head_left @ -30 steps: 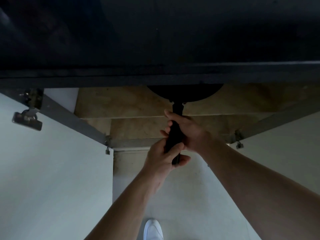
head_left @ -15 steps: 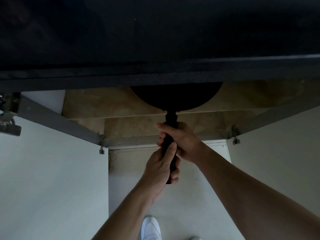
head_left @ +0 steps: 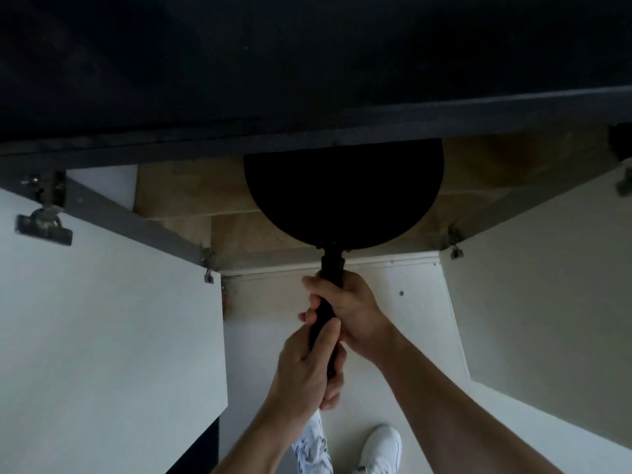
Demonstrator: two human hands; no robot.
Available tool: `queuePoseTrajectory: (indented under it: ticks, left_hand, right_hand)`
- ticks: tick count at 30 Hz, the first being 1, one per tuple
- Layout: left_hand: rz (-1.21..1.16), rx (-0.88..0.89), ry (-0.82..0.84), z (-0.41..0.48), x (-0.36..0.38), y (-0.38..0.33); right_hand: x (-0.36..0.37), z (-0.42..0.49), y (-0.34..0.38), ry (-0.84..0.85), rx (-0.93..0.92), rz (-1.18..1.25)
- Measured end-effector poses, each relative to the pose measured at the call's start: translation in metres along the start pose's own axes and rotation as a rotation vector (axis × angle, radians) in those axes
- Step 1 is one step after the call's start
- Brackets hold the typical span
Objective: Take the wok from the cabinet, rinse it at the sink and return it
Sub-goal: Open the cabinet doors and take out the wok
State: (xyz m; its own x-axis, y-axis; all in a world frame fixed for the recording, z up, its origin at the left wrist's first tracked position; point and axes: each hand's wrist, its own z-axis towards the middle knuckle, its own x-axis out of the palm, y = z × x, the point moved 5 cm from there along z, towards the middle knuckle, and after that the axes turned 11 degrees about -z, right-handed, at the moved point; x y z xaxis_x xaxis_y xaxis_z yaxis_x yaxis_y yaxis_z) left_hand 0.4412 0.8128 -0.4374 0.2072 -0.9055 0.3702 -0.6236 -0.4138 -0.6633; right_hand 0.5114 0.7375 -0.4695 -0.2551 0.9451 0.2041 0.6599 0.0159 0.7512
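A black wok (head_left: 343,196) with a long black handle pokes out of the open lower cabinet (head_left: 191,196), its far part hidden under the dark countertop edge. My right hand (head_left: 349,313) grips the handle nearer the pan. My left hand (head_left: 307,367) grips the handle's end, just below the right hand. The pan's bowl hangs over the cabinet's wooden floor.
The dark countertop (head_left: 307,63) overhangs the top of the view. Two white cabinet doors stand open, the left door (head_left: 102,336) and the right door (head_left: 547,302), with metal hinges on them. My white shoes (head_left: 383,446) stand on the pale floor below.
Both hands have drawn the wok toward me out of the cabinet. Much more of its round bowl shows now than a second ago.
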Motion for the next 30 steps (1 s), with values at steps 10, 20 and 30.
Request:
queuePoseTrajectory:
  ticks: [10,20,30]
  left_hand:
    - [0.045,-0.079,-0.004,-0.098,0.009,0.032]
    - [0.188,-0.179,0.033,-0.236,0.021,0.040]
    - [0.271,-0.160,0.135,-0.332,0.049,0.031]
  right_hand:
    - [0.019,-0.106,-0.033,-0.126,0.069,0.079]
    - [0.059,-0.246,-0.044,-0.274,0.136,0.178]
    - [0.078,-0.345,-0.037,-0.312,0.021,0.268]
